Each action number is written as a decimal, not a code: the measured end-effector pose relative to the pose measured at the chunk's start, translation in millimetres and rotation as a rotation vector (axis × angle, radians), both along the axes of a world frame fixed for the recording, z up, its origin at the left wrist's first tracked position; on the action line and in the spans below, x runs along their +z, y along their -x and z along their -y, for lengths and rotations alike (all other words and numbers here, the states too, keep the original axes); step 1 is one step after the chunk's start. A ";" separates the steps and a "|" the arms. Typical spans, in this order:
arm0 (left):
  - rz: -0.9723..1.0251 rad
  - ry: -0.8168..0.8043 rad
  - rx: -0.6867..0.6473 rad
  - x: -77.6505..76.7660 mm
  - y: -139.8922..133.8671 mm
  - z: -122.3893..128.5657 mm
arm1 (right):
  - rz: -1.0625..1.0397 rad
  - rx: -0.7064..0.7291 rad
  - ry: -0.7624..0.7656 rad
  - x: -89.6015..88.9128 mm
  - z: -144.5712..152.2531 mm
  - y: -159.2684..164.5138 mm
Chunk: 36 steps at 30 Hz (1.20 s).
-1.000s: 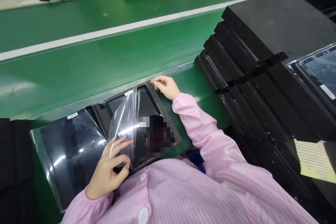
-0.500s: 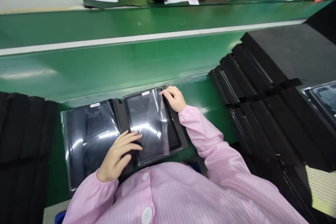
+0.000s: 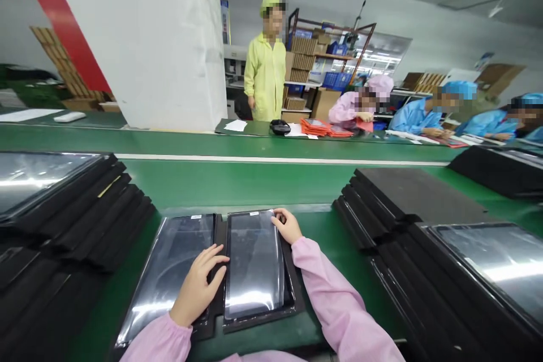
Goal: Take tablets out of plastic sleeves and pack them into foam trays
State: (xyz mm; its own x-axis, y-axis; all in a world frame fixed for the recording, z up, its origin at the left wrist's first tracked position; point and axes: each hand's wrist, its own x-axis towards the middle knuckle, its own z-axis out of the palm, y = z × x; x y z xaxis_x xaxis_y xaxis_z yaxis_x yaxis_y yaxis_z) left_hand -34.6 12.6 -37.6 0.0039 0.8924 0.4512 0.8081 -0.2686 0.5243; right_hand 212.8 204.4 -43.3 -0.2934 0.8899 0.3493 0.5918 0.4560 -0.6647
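Clear film point(image 3: 254, 271) that stood up in a loose fold a second ago now lies almost flat over the tablet point(image 3: 289, 294), leaving only a narrow dark strip uncovered below the right hand point(image 3: 289, 226). That hand's fingertips are bent onto the film's upper right corner; at this size I cannot tell whether they pinch it or merely press. The left hand point(image 3: 199, 285) clasps nothing: its fingers are spread and loose, over the edge of a second tablet point(image 3: 178, 257) and reaching to the left edge of the first.

The filmed tablet rests in a shallow black tray point(image 3: 298, 295) on the green bench point(image 3: 324, 243), between the two hands. Judging by looks, the film should be light, limp and slick, quick to crease if grabbed in its middle, so the edge beneath the right fingertips is a sensible place to hold it. The tablet should feel stiff and fairly light, with slippery, breakable glass; it is better taken by its rim, at the sides nearest each hand, than by the screen. The tray looks like soft foam that would give under a squeeze, more cushion than handle
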 end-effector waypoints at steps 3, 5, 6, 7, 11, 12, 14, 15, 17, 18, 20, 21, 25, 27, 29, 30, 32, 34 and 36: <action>-0.013 0.017 -0.011 -0.4 -1.6 0.3 | 0.047 -0.003 0.014 -5.5 -1.9 -2.1; -0.033 0.032 -0.021 -0.7 -3.1 0.3 | 0.074 0.007 0.015 -7.3 -2.9 -2.6; -0.043 0.038 -0.026 -0.9 -3.8 0.3 | 0.081 0.013 0.012 -7.6 -3.2 -2.6; -0.053 0.042 -0.030 -0.9 -4.5 0.2 | 0.083 0.018 0.009 -7.6 -3.3 -2.6; -0.095 0.056 -0.037 0.2 -6.7 0.2 | 0.053 0.024 0.000 -6.2 -0.8 -1.8; -0.105 0.058 -0.034 0.6 -7.0 0.3 | 0.043 0.023 0.000 -5.8 0.1 -1.6; -0.119 0.059 -0.028 1.1 -7.4 0.6 | 0.025 0.019 -0.002 -5.2 1.3 -0.8; -0.124 0.061 -0.030 1.3 -7.5 0.9 | 0.017 0.014 -0.004 -4.9 1.5 -0.3; -0.136 0.073 -0.040 1.1 -7.4 1.5 | -0.004 0.004 -0.011 -4.3 1.5 0.8; -0.141 0.082 -0.042 0.9 -7.3 2.0 | -0.017 0.000 -0.017 -3.8 1.5 1.4; -0.157 0.106 -0.042 0.1 -7.1 3.2 | -0.050 -0.004 -0.029 -1.9 2.0 2.7; -0.167 0.119 -0.038 -0.6 -7.1 3.9 | -0.070 -0.001 -0.035 -0.5 2.7 3.4; -0.213 0.129 0.032 -4.4 -7.7 5.2 | -0.163 0.033 -0.040 8.2 7.9 5.8; -0.230 0.113 0.104 -6.5 -8.3 4.7 | -0.217 0.066 -0.025 13.5 10.8 6.4; -0.248 0.098 0.147 -8.2 -9.4 3.5 | -0.275 0.107 0.003 18.3 12.8 6.1; -0.262 0.093 0.152 -8.9 -10.0 2.8 | -0.303 0.129 0.021 20.0 13.3 5.5; -0.307 0.082 0.142 -9.8 -11.0 1.4 | -0.360 0.170 0.067 21.9 13.3 3.9; -0.365 0.071 0.139 -10.0 -11.5 0.4 | -0.424 0.204 0.123 21.4 11.9 2.0; -0.416 0.067 0.137 -9.3 -11.1 0.2 | -0.497 0.224 0.186 18.9 9.6 0.0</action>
